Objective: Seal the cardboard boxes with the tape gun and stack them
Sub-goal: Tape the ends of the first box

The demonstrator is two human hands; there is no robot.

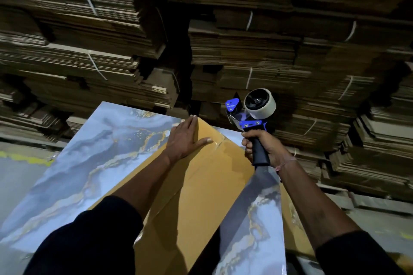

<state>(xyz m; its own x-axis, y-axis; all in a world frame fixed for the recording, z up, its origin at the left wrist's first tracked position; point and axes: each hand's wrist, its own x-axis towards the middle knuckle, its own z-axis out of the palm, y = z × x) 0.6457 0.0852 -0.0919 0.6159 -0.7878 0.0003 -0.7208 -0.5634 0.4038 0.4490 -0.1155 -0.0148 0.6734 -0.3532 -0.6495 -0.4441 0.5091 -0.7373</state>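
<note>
Fingers (190, 125) of my left hand (186, 138) lie straight and flat, pressing the far end of the box (194, 190) down; thumb out toward the tape line. Right hand (262, 147) is clenched round the black handle of the tape gun (250, 116), which is lifted off the box, just past its far right corner, roll up, blade end pointing left.

Box lies on the marble-print table (89, 163), running from me to the far edge. A clear strip of tape (218, 142) shows across the top by my left thumb.

Behind: stacks of flat cardboard (111, 51), strapped in bundles.

Risks, as I judge them:
- Gun in the air, so the loose tape end could fold back on itself.
- Box end sits near the table edge; a hard pull could slide it off.
- Thumb is close to the tape path and the blade.
</note>
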